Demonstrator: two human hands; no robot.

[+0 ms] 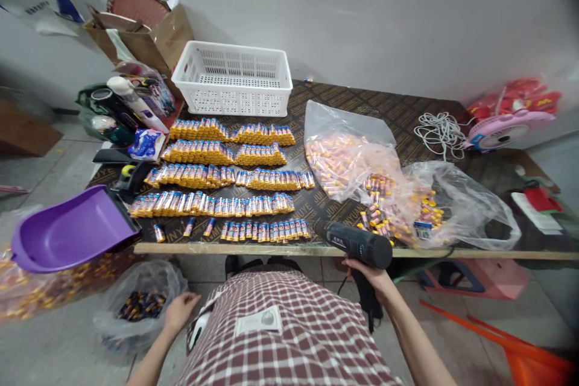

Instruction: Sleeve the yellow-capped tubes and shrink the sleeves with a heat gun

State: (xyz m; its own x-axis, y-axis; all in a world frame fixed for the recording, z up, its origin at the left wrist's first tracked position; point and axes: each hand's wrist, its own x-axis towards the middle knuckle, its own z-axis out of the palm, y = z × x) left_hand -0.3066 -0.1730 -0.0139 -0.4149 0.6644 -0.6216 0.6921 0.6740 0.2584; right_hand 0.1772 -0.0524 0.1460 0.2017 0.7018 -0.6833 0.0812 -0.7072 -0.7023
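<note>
Blower [357,244], black and shaped like a hair dryer, lies right of centre in the lower half of the frame, across the front edge of the desk [253,249]. Your right hand [368,274] has its fingers clamped on the handle; the nozzle faces left, close to the end of the front row [266,231] of battery-like cylinders. A firm grip low on the handle and a level barrel would suit here: a dip of the nozzle could nudge that row. A slow, even sweep of the wrist would likely disturb the light pieces least, especially the three spaced cylinders [189,227] at centre left. Mind the loose cylinders [377,208] spilling from the clear bag [341,163] just beyond the barrel. Your left hand [181,309], lower left, holds nothing that shows, its fingers slightly apart, near an open plastic bag [141,307] of dark cylinders. Farther out, stacked rows [212,205] fill centre left, with a white basket [237,99] behind and a purple dustpan [76,232] at far left.
</note>
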